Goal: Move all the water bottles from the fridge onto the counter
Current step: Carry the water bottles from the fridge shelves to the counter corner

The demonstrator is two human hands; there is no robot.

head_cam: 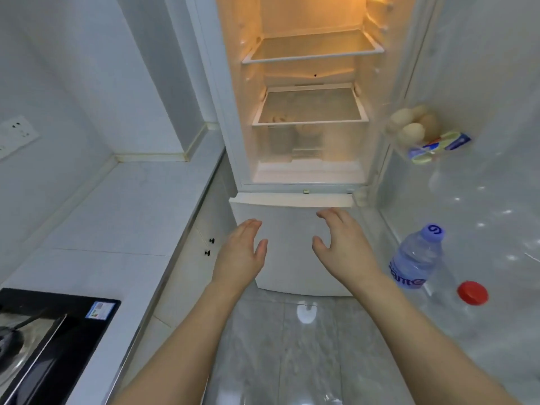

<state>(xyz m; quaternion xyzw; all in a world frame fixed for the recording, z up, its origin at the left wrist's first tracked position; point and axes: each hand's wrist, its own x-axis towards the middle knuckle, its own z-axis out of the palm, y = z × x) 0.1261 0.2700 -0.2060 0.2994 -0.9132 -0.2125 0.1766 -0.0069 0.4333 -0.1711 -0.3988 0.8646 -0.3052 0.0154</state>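
Note:
The fridge stands open ahead, its glass shelves bare. In the open door's lower rack at the right stands a clear water bottle with a pale purple cap and blue label. Beside it is a second clear bottle with a red cap, its body hard to make out. The white counter runs along the left. My left hand and my right hand are held out in front of the lower fridge door, fingers relaxed and holding nothing. My right hand is a short way left of the purple-capped bottle.
Eggs and a flat blue-and-yellow packet sit in an upper door rack. A black gas hob occupies the counter's near left end. A wall socket is at the far left. Cabinet doors with black knobs lie under the counter.

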